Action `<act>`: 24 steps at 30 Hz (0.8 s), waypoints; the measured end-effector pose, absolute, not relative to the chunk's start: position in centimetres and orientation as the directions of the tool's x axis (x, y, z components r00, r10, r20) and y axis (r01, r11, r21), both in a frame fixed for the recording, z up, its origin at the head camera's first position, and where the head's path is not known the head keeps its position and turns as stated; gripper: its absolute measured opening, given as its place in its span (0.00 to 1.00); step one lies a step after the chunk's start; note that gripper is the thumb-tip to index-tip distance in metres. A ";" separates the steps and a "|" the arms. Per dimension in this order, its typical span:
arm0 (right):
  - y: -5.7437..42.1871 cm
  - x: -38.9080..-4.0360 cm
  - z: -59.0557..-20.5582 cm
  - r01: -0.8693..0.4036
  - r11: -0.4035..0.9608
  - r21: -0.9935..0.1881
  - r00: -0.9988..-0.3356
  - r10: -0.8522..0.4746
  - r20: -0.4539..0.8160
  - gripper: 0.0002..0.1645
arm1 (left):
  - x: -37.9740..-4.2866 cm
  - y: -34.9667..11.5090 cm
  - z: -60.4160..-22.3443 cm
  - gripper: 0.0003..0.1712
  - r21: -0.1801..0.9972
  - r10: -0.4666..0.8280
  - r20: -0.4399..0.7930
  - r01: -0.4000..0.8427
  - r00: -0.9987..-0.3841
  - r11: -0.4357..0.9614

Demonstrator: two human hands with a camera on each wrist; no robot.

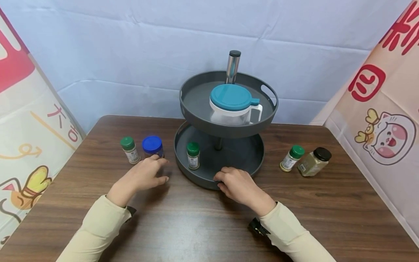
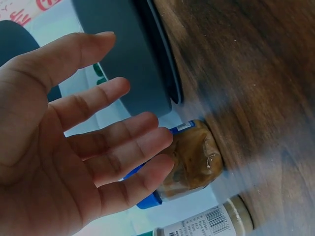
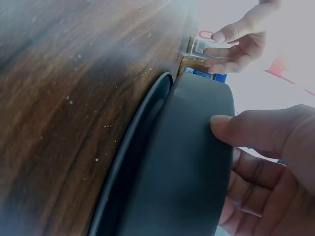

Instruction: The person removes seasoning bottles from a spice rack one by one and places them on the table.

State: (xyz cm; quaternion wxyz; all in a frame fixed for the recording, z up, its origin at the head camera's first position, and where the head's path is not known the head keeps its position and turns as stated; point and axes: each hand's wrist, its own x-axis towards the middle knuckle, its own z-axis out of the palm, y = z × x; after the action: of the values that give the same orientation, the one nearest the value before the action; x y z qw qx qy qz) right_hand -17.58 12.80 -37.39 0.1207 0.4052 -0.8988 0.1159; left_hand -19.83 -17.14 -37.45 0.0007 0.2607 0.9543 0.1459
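My right hand (image 1: pixel 239 185) grips the front rim of the lower tier (image 1: pixel 234 158) of a grey two-tier turntable. In the right wrist view the thumb presses the outer wall (image 3: pixel 182 162) while the fingers curl over inside. A green-capped spice bottle (image 1: pixel 193 156) stands on that tier, at its left. Left of the turntable, my left hand (image 1: pixel 147 174) is spread with bent, loose fingers, holding nothing. Just beyond its fingers stands a blue-lidded jar (image 1: pixel 152 145) with brown contents (image 2: pixel 197 157). Another green-capped spice bottle (image 1: pixel 131 150) is left of the jar.
The upper tier (image 1: pixel 198 94) carries a clear pitcher with a teal lid (image 1: pixel 231 97); a metal post (image 1: pixel 233 65) rises behind it. On the right of the wooden table (image 1: pixel 203 225) are a green-capped bottle (image 1: pixel 292 158) and a black-lidded jar (image 1: pixel 314 162). Printed cloths hang around.
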 end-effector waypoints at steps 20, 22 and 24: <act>13.7 -17.4 -37.4 -0.745 0.651 -0.141 -0.655 -0.677 0.335 0.09 | -19.2 -15.7 -38.0 0.26 0.267 0.563 0.054 0.555 -0.825 0.788; 14.0 -17.4 -37.4 -0.744 0.651 -0.151 -0.657 -0.674 0.338 0.09 | -19.0 -15.4 -38.0 0.26 0.280 0.566 0.050 0.556 -0.823 0.783; 14.3 -17.4 -37.3 -0.741 0.652 -0.159 -0.662 -0.669 0.338 0.09 | -18.9 -15.2 -38.0 0.25 0.290 0.568 0.046 0.555 -0.822 0.780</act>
State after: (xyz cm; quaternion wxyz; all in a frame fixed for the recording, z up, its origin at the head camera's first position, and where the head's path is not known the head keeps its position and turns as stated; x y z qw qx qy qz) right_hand -17.44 14.33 -37.34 0.1257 0.3917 -0.9002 0.1429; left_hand -18.88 -15.18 -37.97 0.0221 0.2974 0.9431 0.1468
